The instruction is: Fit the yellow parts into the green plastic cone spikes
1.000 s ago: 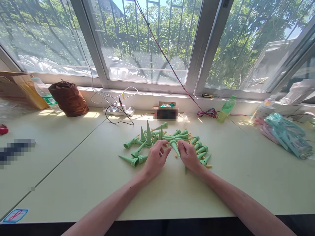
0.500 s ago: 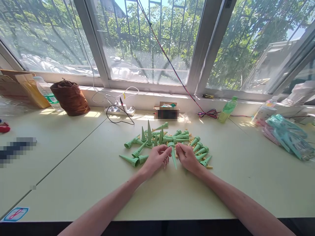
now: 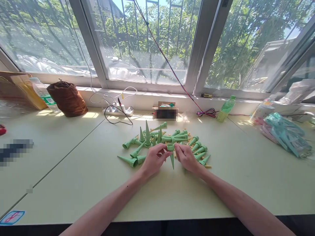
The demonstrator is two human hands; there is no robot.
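Note:
A green plastic plant watering spike (image 3: 172,160) hangs point down at the front of the pile, its round open cap end tilted toward me. My left hand (image 3: 155,157) pinches it just under the cap between thumb and fingers. Close against the cap's right side, my right hand (image 3: 186,157) has its fingers pressed together; whatever they hold, if anything, is hidden. Around both hands lie several more green spikes (image 3: 147,134), a few standing upright and others on their sides. Small yellow plastic pieces (image 3: 189,139) are scattered among them, partly covered.
Along the window side stand a brown cloth bag (image 3: 67,99), a power strip (image 3: 118,110) with cables, a small box (image 3: 166,105), and a green bottle (image 3: 226,108). Plastic bags (image 3: 286,134) lie at right. The table's front edge (image 3: 172,220) runs below my forearms.
The held spike's cap has tipped toward me, so its open ring shows now. Both hands stay close together around it. The view has shifted slightly.

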